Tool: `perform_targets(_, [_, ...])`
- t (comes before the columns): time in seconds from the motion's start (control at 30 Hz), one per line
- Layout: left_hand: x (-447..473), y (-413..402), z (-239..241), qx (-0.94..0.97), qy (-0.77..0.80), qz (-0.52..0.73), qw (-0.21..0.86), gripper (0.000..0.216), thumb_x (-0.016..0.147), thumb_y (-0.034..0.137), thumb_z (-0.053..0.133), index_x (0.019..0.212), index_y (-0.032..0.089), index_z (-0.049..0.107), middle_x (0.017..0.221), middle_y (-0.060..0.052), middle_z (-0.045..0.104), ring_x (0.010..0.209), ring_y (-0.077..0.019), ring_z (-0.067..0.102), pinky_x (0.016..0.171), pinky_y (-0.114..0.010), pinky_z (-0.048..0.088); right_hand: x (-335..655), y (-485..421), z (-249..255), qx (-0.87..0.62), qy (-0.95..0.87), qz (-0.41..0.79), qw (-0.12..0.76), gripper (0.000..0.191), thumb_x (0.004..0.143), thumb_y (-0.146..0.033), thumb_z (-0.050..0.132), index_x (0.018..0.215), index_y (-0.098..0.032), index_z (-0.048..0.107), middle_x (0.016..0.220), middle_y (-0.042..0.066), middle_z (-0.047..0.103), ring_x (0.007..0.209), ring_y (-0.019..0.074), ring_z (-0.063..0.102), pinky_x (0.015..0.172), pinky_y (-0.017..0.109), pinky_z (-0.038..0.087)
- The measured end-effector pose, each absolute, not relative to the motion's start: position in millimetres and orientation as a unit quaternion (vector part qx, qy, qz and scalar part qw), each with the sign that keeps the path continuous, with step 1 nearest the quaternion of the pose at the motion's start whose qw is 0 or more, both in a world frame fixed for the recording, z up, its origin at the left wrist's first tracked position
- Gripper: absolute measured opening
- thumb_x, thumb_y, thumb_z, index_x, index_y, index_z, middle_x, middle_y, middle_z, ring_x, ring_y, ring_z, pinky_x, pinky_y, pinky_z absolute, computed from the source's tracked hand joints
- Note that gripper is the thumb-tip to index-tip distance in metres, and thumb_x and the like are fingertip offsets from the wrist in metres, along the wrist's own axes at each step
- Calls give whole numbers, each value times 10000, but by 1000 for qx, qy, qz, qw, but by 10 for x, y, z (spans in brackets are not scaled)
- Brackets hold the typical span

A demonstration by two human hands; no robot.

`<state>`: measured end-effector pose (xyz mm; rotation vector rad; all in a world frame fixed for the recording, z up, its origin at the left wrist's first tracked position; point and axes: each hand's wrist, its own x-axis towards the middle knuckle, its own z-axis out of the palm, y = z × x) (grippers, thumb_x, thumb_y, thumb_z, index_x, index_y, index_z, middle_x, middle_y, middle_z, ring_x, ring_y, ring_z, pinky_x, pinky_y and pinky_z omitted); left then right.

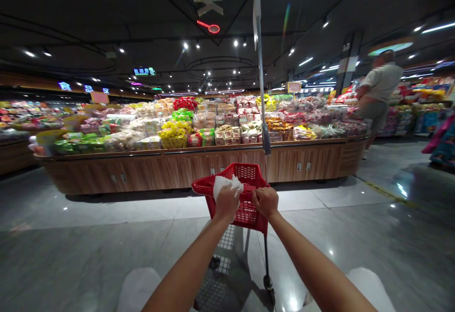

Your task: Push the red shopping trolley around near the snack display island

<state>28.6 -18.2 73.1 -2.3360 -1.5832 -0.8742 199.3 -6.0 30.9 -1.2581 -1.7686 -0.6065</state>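
A red plastic shopping cart (pixel 249 172) stands on the floor in front of me, its basket tilted away and its wheels below. My right hand (pixel 266 201) is closed around the right part of its handle. On the left part rests my left hand (pixel 227 203), its fingers curled over a crumpled white tissue (pixel 222 184). The tissue lies between that hand and the cart's rim. The fingertips of the left hand are partly hidden by it.
A long wooden display counter (pixel 135 172) piled with packaged snacks (pixel 227 134) crosses ahead. A grey pole (pixel 262 89) rises behind the cart. At the right, another person (pixel 380 87) stands by the counter's end. Another stocked display (pixel 14 134) is at far left.
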Motion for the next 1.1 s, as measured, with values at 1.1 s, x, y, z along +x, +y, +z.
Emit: perform_targets(1.1, [121,205,1008,-793,-563,-220,73,354,973,372,400,997,203,711,1039,-91,701,1014,-209,627,908,-330,436,2098,-22,394,-520,-740,-230,360,397,928,-261,407,614,-173,633,614,33,645,586,125,510,642,287,240])
